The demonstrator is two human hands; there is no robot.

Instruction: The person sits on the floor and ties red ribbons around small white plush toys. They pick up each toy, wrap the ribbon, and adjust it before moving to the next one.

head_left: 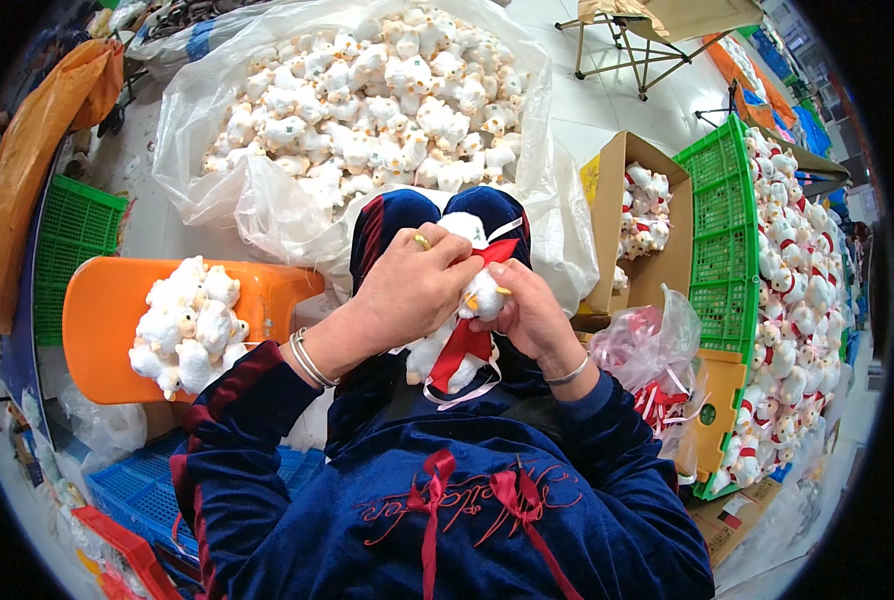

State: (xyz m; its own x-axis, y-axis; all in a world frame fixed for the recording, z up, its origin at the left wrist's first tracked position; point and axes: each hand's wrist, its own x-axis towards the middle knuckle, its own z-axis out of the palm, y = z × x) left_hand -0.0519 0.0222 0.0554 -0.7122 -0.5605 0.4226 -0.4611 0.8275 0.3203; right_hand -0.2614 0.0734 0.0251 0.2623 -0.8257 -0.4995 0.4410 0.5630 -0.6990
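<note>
Over my lap I work on a small white plush toy (484,298) with yellow-orange parts, and a red ribbon (465,344) runs around it. My left hand (419,278) is closed, its fingertips pinching the red ribbon at the toy's upper side. From the other side my right hand (529,310) grips the toy, with the thumb against the ribbon. More white plush shows above and below my hands; whether it is all one toy I cannot tell. A narrow pale ribbon (464,398) hangs by the lower end.
Ahead lies a big clear plastic bag (192,150) full of white plush toys. On my left, several toys (189,320) sit on an orange stool (97,325). To the right are a cardboard box (607,220), a bag of red ribbons (657,370) and a green crate (717,240) beside many red-scarfed toys.
</note>
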